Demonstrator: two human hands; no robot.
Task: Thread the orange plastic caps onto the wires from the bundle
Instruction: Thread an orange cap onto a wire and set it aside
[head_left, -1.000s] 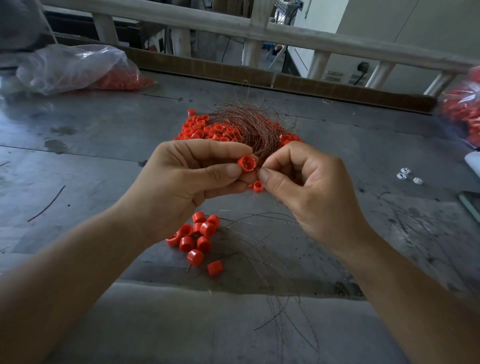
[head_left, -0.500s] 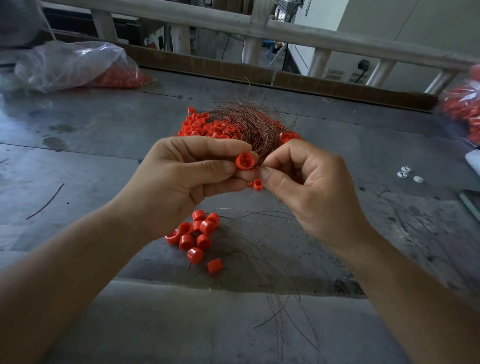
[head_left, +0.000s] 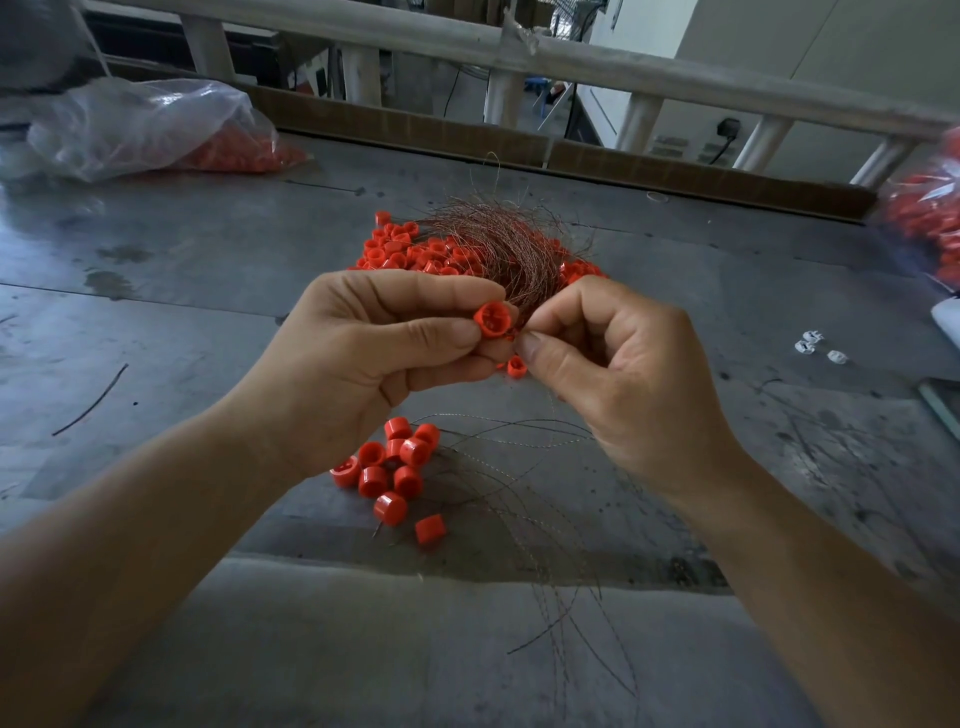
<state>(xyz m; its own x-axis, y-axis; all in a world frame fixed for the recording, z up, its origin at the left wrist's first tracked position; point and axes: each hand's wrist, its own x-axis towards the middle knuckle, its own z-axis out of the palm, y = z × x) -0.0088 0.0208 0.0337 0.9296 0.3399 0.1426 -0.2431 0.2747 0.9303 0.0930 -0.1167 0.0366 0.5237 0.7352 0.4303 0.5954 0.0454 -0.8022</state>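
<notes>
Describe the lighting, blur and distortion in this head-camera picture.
Head view: sheen on the grey metal table; wide lens bows the pale wooden railing; clear plastic bag of orange caps at right edge blurred; held orange plastic cap sharp.

Single head-worn wide-angle view. Faces forward and down over grey counter (head_left: 208, 270) from person's side. Close to lens, mid-frame: left hand (head_left: 374, 358) and right hand (head_left: 623, 374), forearms entering from lower corners. Counter's far edge and wooden railing (head_left: 571, 57) along top, much farther off
</notes>
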